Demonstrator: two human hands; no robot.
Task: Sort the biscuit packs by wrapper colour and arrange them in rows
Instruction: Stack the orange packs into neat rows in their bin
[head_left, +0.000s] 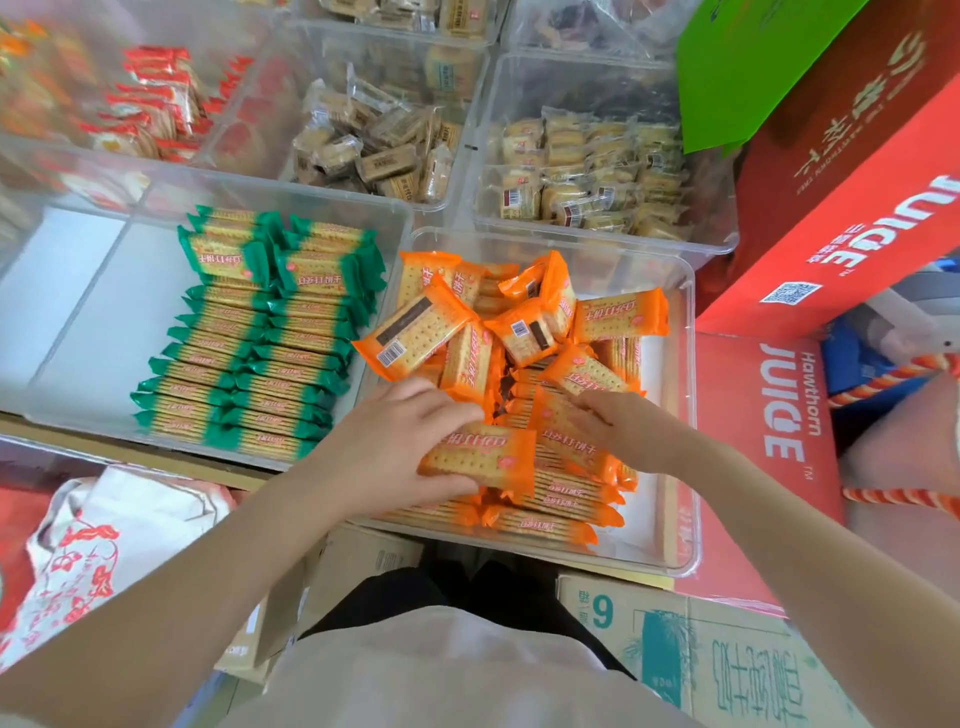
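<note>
L hand grasps orange pack, long axis left-right; R hand fingers flat on orange packs.

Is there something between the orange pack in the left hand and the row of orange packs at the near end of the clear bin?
Nothing visible. The left hand holds the orange-wrapped biscuit pack directly above the near row of orange packs; the right hand is beside it.

At the right of the frame, the red carton reads "Hawthorn JUICE". The red box above it shows "JUICE" upside down beside a QR code. The cardboard box at lower right bears "6".
</note>
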